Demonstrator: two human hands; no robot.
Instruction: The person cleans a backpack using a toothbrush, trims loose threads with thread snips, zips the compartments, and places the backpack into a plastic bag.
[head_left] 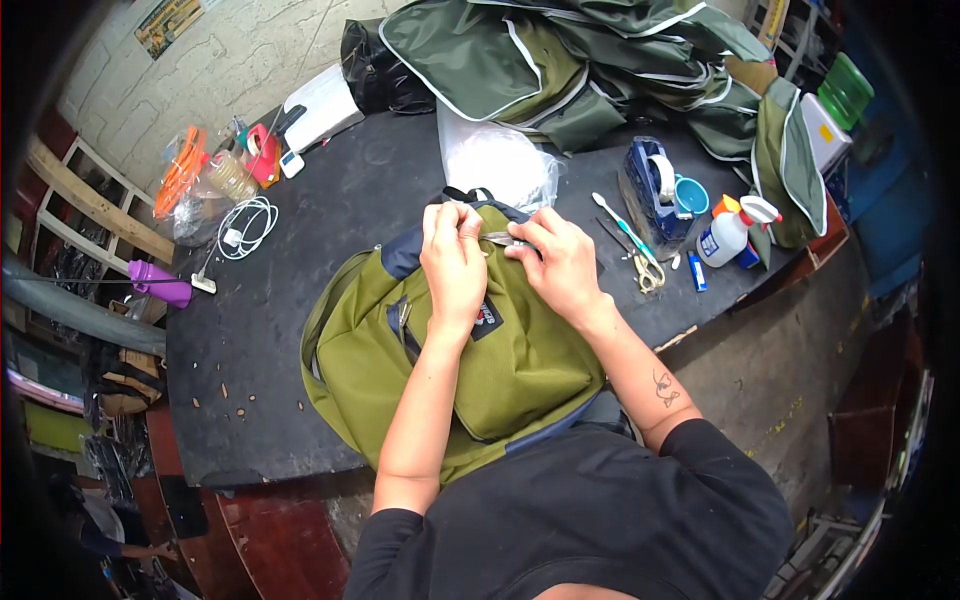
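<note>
An olive-green backpack [530,370] with navy panels and a dark logo patch [487,319] lies on the black table in front of me. My left hand [455,245] is closed in a pinch at the upper part of the bag. Just right of it, my right hand [552,255] pinches the bag too, thumb and fingers together. Between the fingertips shows a small greyish strip [499,238], perhaps part of a zipper; my fingers hide most of it. A zipper pull [403,312] hangs on the bag's left side.
Green bags with white edging [640,60] are heaped at the back right. A tape dispenser [648,185], spray bottle [727,238], toothbrush [622,225] and scissors [649,274] lie to the right. A white cable [247,228] and purple bottle [160,284] are left.
</note>
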